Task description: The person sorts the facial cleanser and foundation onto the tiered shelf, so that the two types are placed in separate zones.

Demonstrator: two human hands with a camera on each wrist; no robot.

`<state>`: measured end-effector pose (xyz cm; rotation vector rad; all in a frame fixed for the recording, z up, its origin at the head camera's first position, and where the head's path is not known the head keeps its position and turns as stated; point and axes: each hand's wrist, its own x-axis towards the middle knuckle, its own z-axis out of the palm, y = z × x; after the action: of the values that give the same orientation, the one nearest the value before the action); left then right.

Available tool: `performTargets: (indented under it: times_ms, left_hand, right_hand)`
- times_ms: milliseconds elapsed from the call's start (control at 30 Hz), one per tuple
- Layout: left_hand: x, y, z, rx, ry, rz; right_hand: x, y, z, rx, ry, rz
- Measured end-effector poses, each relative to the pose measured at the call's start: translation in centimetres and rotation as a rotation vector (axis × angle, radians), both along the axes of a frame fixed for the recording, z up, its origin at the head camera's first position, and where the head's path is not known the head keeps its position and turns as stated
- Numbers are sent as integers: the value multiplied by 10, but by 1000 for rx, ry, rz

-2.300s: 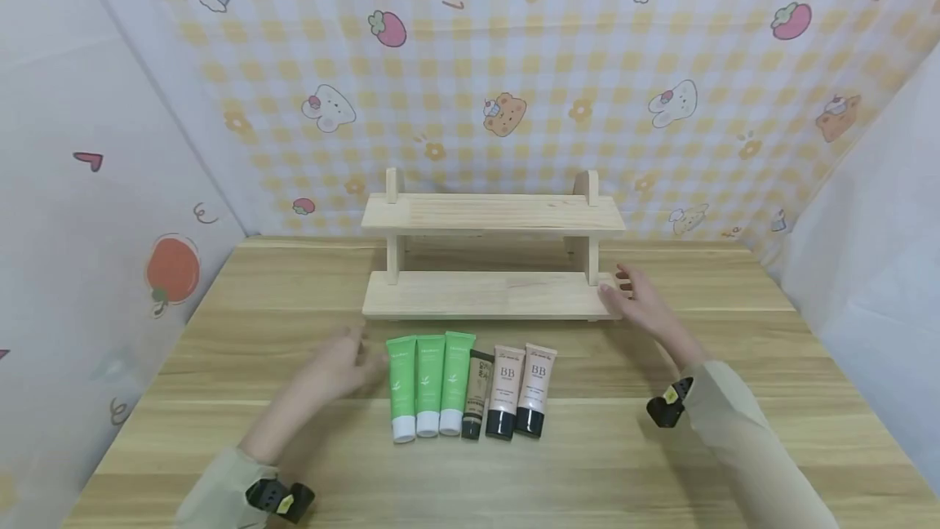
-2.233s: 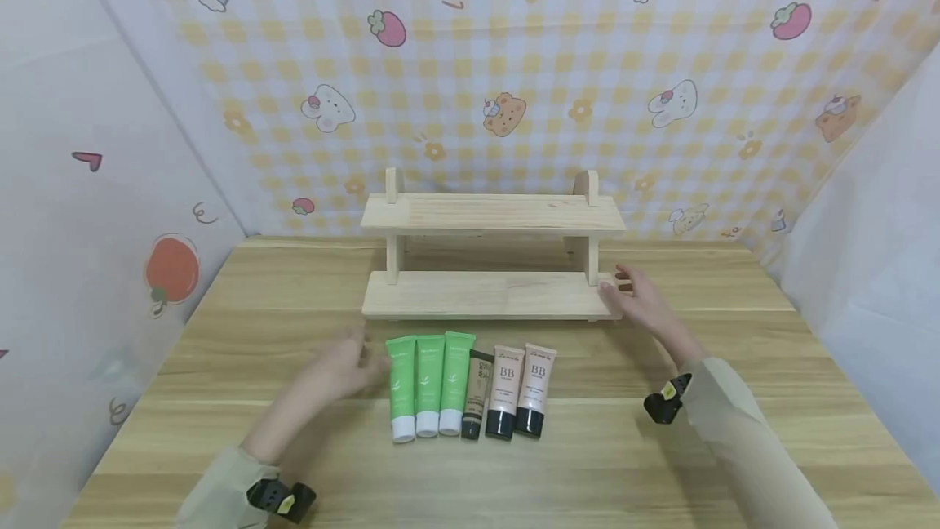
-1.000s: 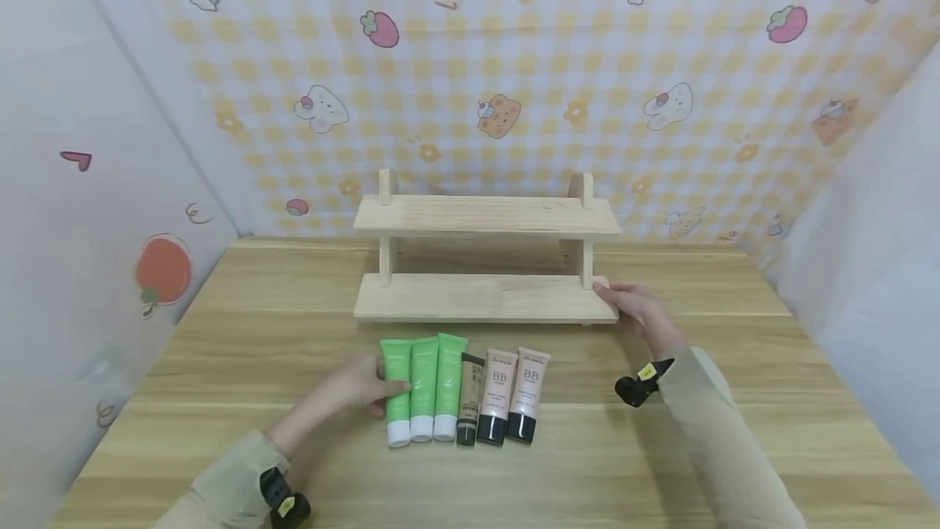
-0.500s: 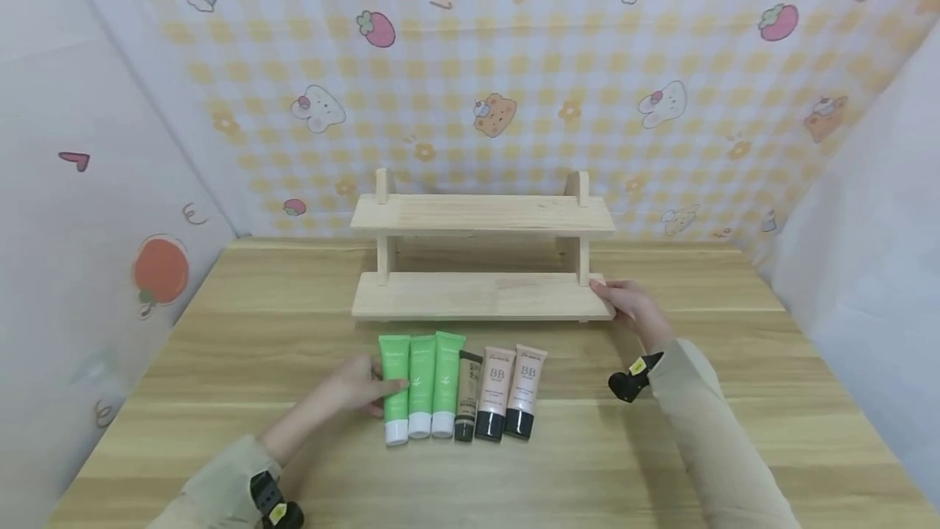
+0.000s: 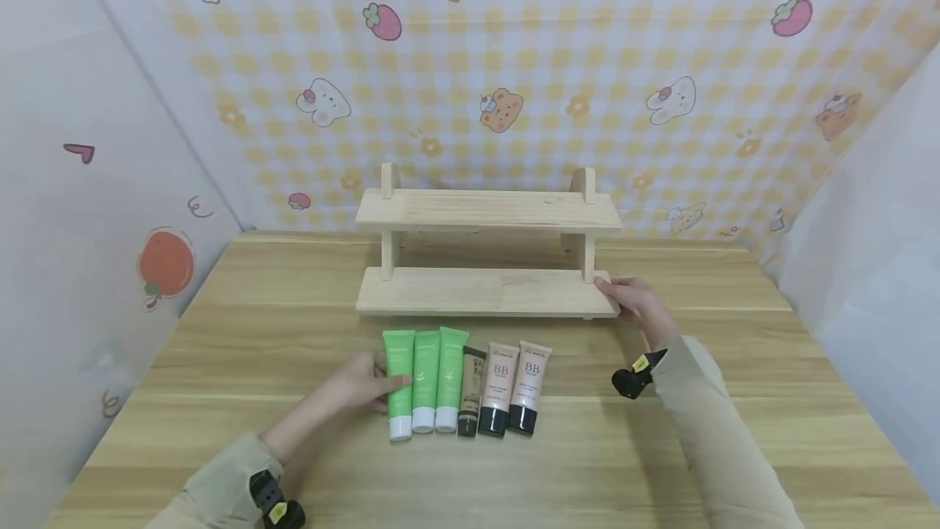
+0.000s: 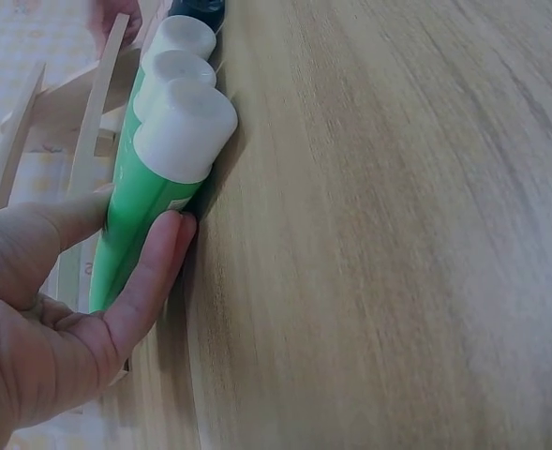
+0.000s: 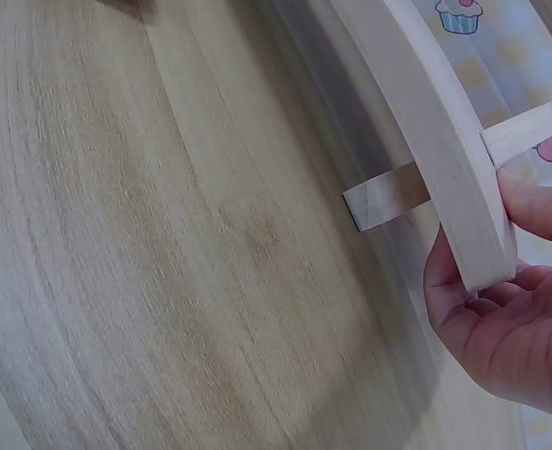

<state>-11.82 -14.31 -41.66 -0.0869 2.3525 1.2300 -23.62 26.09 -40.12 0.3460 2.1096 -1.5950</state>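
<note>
My left hand (image 5: 361,383) pinches the leftmost green squeeze tube (image 5: 400,353), thumb over its front and fingers at its outer side and underneath, as the left wrist view shows. That tube lies in a row on the table with two more green tubes (image 5: 425,374), white caps toward me. Beside them are a slim brown tube (image 5: 471,386) and two pinkish BB cream tubes (image 5: 498,382) with black caps. My right hand (image 5: 640,305) grips the right end of the lower board of a two-tier wooden shelf (image 5: 485,291), thumb on top and fingers curled below (image 7: 458,314).
The shelf's upper board (image 5: 488,207) spans two upright side pieces near the back of the wooden table (image 5: 294,284). A checked cloth (image 5: 455,64) hangs right behind, and white cloth panels (image 5: 95,227) enclose both sides.
My left hand moved in from beside the row and took hold of the leftmost green tube. My right hand's fingers closed under the shelf board's end. Over the last half second both hands stayed nearly still.
</note>
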Motion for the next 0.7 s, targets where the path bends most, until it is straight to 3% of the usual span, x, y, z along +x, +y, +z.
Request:
performTargets:
  times_ms: [267,700]
  left_hand:
    - [-2,-2,1,-11,-3,-14]
    - [-5,-9,12,-27,-2,-58]
  right_hand:
    - [-7,6,-10,-7,10,-16]
    - [-1,-2,-1,-3,2,-24]
